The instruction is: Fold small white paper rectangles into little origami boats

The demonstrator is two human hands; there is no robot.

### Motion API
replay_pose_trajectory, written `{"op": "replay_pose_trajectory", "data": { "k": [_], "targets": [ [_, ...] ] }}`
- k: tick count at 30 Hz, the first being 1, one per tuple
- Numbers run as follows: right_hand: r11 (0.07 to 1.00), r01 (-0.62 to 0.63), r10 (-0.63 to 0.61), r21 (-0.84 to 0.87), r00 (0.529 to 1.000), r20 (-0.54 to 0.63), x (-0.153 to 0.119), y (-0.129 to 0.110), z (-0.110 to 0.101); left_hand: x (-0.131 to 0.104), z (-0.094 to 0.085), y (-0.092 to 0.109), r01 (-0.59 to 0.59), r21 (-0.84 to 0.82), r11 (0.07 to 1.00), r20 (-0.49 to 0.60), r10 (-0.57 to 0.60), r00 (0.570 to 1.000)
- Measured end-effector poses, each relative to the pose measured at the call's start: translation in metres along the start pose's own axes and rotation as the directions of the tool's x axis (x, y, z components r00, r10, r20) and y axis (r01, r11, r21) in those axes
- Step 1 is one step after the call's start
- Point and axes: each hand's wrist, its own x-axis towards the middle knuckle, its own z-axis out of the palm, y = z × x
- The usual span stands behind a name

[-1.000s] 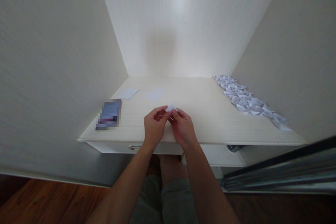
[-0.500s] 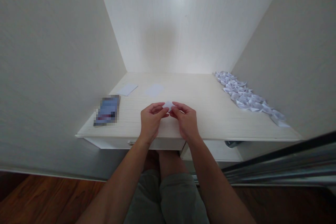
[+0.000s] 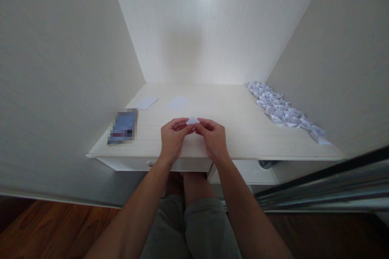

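A small piece of white paper is pinched between both hands above the front middle of the white desk. My left hand grips its left side with thumb and fingers closed. On the other side my right hand pinches it too, and the two thumbs nearly meet. The paper's lower part is hidden by the thumbs. Behind the hands, a flat white sheet lies on the desk, and another white sheet or thin stack lies farther left.
Many folded white paper pieces form a long pile along the desk's right side. A blurred blue item lies at the left edge. Walls enclose the desk at left, right and back. A dark object sits in the open compartment below.
The thumbs have come closer together, and less of the paper shows between them. The whole view has shifted slightly.
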Motion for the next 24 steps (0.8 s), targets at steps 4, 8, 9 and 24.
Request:
{"op": "replay_pose_trajectory", "data": {
  "k": [4,8,9,24],
  "targets": [
    [1.000,-0.004,0.004,-0.005,1.000,0.018,0.0000,-0.0007,-0.0006,0.0007,-0.0020,-0.0010,0.001,0.007,1.000,0.019,-0.001,1.000],
    [1.000,-0.007,0.008,-0.012,0.999,0.038,0.0014,-0.0010,-0.0024,0.0005,-0.0025,-0.0012,0.004,0.016,1.000,0.030,-0.004,1.000],
    [1.000,-0.007,0.008,-0.013,0.999,0.042,0.0018,-0.0010,-0.0030,0.0002,-0.0024,-0.0009,0.005,0.018,1.000,0.035,-0.006,0.999],
    [0.998,0.023,-0.019,-0.055,0.997,0.070,0.0047,0.0001,-0.0064,-0.0015,-0.0037,-0.0006,0.013,0.053,0.998,0.066,-0.017,0.998]
  ]
}}
